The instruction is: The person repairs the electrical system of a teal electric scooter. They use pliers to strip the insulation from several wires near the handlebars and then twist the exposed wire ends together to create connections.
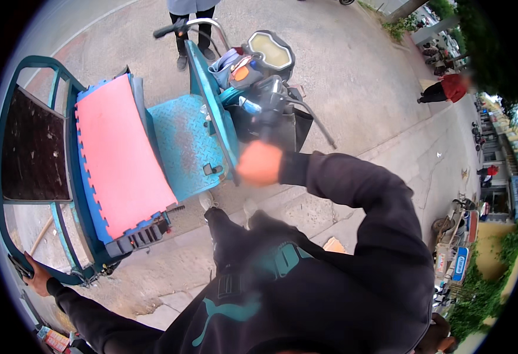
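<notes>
A blue-green cargo tricycle (pixel 179 141) stands before me, its handlebars on the far side of the footboard. At the lower left my left hand (pixel 38 280) is closed round the corner of its rear frame (pixel 64 275), beside a dark oval part. My right hand (pixel 260 163) is raised as a blurred fist just below the black right handlebar grip (pixel 267 120). What that fist holds, if anything, is hidden by blur. Pink and blue foam mats (pixel 123 156) cover the seat. A dark board (pixel 35 147) fills part of the frame behind them.
A black bag (pixel 294 127) and bundled cloths (pixel 229 68) hang at the tricycle's front. A person in dark trousers (pixel 195 23) stands beyond it. Another person in a red top (pixel 452 87) is farther right. Parked vehicles (pixel 447 227) line the right side. Cardboard (pixel 334 245) lies on the pavement.
</notes>
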Motion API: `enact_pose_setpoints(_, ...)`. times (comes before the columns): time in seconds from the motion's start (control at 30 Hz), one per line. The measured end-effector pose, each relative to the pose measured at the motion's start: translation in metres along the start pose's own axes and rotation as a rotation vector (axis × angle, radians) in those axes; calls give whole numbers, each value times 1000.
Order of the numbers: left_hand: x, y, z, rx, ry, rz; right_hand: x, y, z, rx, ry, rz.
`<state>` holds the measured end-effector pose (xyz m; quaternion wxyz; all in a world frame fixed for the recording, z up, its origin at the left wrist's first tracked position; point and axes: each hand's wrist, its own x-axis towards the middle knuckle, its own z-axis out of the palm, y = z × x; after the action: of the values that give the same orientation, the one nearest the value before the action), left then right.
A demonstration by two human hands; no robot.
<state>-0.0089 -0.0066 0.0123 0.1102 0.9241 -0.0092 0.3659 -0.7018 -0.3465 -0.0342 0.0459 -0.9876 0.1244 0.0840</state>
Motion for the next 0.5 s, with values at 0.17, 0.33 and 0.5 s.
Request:
enact_pose_setpoints(0.17,-4,6,-6,22,-22,-53,-61,48,-15,-37,-142,-31)
enact_pose_setpoints(0.33,2,-5,1,-5,-22,-20,-71,40,-8,25,-115,5)
enact_pose_setpoints(0.5,-5,-2,-2,-11,-8,-41,-81,-2,-34,147,461,322)
